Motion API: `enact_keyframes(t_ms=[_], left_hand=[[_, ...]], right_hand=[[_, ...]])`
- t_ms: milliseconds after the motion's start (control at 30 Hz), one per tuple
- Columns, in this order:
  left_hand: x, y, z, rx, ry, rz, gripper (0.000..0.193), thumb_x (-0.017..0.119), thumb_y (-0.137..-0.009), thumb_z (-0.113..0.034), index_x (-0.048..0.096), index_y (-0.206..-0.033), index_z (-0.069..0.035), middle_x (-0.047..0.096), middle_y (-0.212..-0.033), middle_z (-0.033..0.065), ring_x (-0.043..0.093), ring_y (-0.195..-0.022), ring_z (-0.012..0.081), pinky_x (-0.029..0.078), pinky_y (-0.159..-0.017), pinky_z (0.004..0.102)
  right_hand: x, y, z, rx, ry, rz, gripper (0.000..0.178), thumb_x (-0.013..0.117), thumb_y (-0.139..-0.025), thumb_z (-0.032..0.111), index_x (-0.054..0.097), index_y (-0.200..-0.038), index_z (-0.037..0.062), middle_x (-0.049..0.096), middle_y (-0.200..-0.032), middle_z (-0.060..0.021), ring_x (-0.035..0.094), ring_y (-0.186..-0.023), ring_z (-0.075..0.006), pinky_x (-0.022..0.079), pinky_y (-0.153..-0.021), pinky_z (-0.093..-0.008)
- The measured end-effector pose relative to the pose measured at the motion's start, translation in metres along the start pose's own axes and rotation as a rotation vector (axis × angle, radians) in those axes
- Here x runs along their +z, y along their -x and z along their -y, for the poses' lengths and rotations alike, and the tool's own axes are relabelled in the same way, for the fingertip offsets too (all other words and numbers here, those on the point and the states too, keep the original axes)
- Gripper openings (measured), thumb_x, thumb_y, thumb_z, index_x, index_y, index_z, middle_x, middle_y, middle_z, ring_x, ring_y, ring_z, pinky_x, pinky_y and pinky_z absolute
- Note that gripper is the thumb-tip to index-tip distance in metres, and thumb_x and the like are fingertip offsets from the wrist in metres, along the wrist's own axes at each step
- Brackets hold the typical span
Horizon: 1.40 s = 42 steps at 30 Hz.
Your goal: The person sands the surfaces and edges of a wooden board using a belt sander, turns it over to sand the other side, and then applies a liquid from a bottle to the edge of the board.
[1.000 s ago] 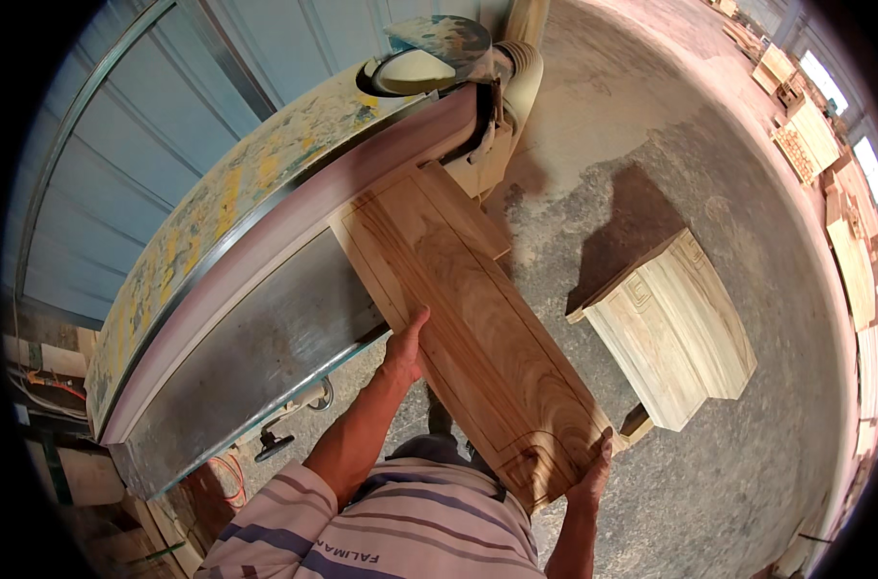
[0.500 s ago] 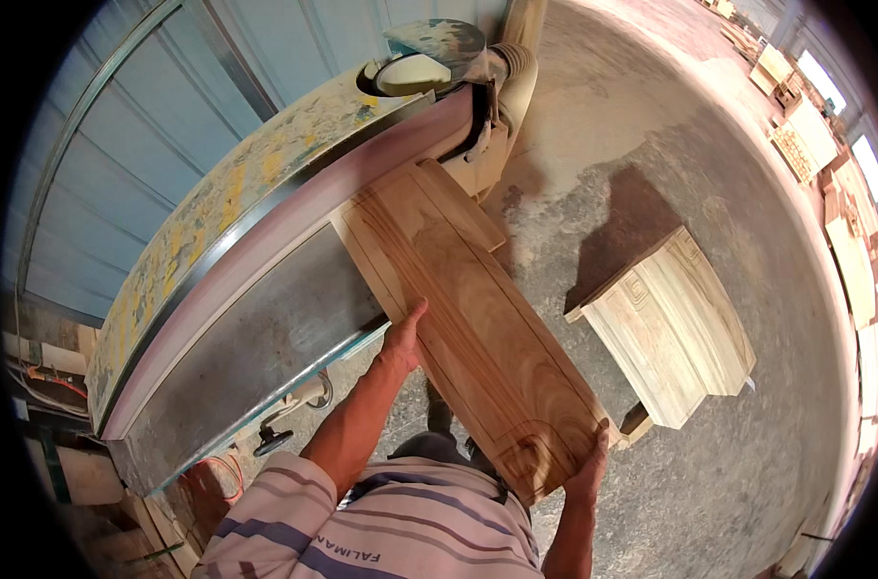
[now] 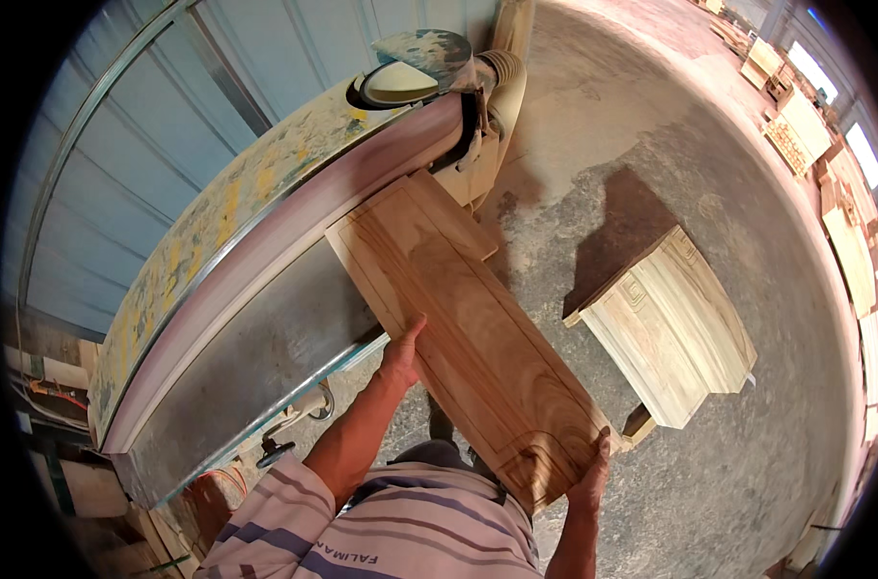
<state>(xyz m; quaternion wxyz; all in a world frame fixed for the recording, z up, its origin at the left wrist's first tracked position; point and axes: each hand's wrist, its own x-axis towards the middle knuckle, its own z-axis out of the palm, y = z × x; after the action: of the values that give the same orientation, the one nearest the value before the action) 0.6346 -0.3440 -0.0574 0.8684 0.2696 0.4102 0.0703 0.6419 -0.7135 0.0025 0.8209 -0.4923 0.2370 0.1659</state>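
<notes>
A long brown wooden panel (image 3: 468, 318) with dark lines running parallel to its edges lies slantwise before me. Its far end rests over the metal table (image 3: 255, 338) of a belt sander, at or against the pink sanding belt (image 3: 294, 227). My left hand (image 3: 402, 355) grips the panel's left edge near the middle, thumb on top and fingers hidden beneath. At the near right corner my right hand (image 3: 590, 475) holds the panel, thumb over the edge. Beside the far right edge sticks out a short wooden piece (image 3: 458, 214); whether it is joined to the panel I cannot tell.
Right of me, a stack of pale moulded wooden panels (image 3: 666, 328) stands above the concrete floor (image 3: 748, 203). A ribbed hose (image 3: 501, 66) sits at the sander's far end. A black-knobbed handwheel (image 3: 277, 452) hangs below the table. Timber stacks (image 3: 801, 125) line the far right.
The view has shifted slightly, so the sander and panel appear a little lower and further left. Both hands keep their grip, and the panel stays at the belt.
</notes>
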Motion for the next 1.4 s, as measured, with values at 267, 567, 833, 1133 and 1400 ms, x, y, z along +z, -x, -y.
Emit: enact_keyframes(t_ms=[267,567,833,1133,1400], left_hand=[[0.003,-0.007,-0.003,0.054,0.017,0.022,0.068,0.071,-0.077,-0.035,0.039,-0.131,-0.008,0.046,-0.13,0.0096,0.043,-0.119,0.0294,0.036,-0.099,0.0483],[0.002,0.0,-0.008,0.029,0.05,0.081,0.064,0.067,-0.081,-0.029,0.036,-0.133,-0.009,0.045,-0.13,0.0081,0.043,-0.118,0.0279,0.036,-0.099,0.0454],[-0.025,-0.015,-0.005,-0.03,0.049,0.264,0.071,0.065,-0.079,-0.04,0.034,-0.135,-0.009,0.041,-0.135,0.0081,0.039,-0.122,0.0288,0.033,-0.1,0.0467],[-0.011,-0.023,0.002,0.016,-0.087,0.309,0.078,0.064,-0.078,-0.048,0.032,-0.136,-0.009,0.039,-0.137,0.0092,0.039,-0.122,0.031,0.035,-0.098,0.0485],[0.023,0.05,0.028,-0.007,-0.137,0.113,0.069,0.056,-0.081,-0.053,0.038,-0.134,-0.012,0.04,-0.135,0.0114,0.038,-0.121,0.0323,0.036,-0.099,0.05]], right_hand=[[-0.02,-0.017,-0.021,0.039,0.01,-0.049,0.062,0.048,-0.089,0.043,0.034,-0.136,0.0042,0.045,-0.128,-0.0147,0.048,-0.115,-0.0295,0.043,-0.095,-0.0438],[-0.009,-0.01,-0.005,0.025,-0.001,-0.077,0.054,0.052,-0.089,0.038,0.043,-0.131,0.0055,0.049,-0.124,-0.0072,0.052,-0.108,-0.022,0.044,-0.091,-0.0387],[-0.023,-0.018,-0.023,-0.013,-0.048,-0.146,0.042,0.059,-0.086,0.033,0.056,-0.117,0.004,0.06,-0.105,-0.007,0.058,-0.092,-0.0198,0.049,-0.079,-0.0353],[-0.035,-0.013,-0.024,-0.102,0.004,-0.102,0.037,0.055,-0.09,0.03,0.059,-0.115,0.0028,0.061,-0.108,-0.0055,0.056,-0.095,-0.0143,0.048,-0.082,-0.032],[-0.089,-0.033,-0.031,-0.264,-0.003,-0.025,0.035,0.056,-0.09,0.029,0.062,-0.107,-0.0009,0.064,-0.098,-0.0047,0.055,-0.092,-0.0115,0.044,-0.083,-0.026]])
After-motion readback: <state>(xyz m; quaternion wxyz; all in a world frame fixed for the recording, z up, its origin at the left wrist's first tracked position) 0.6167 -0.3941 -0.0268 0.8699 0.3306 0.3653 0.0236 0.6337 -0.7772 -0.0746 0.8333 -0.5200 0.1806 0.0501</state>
